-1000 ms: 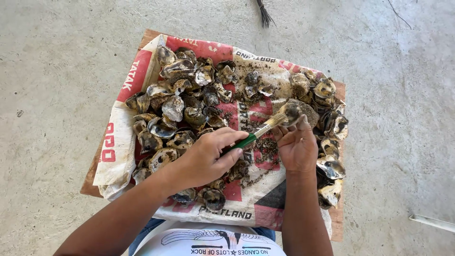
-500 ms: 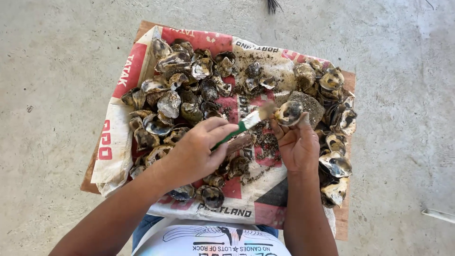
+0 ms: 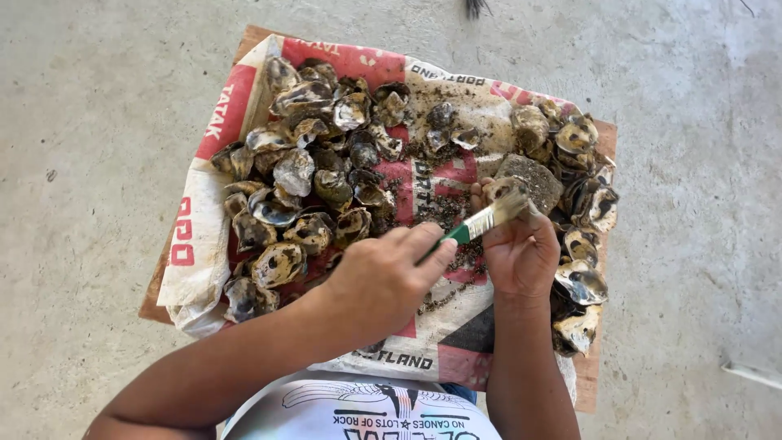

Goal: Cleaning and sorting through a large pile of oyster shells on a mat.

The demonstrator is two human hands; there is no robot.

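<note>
Brushing step — left hand (image 3: 383,281) grips green-handled brush (image 3: 487,220), bristles on shell (image 3: 509,189) clasped in right hand (image 3: 521,253). Next probably needs the shell turned — piles left and right on the sack (image 3: 456,326).

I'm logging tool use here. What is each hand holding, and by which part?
The left hand holds a paintbrush by its green handle. The right hand grips a flat grey shell by its near edge, fingers wrapped under it.

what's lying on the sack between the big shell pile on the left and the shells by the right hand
In the head view, only dark grit on the printed sack lies between the left pile and right-side shells.
</note>
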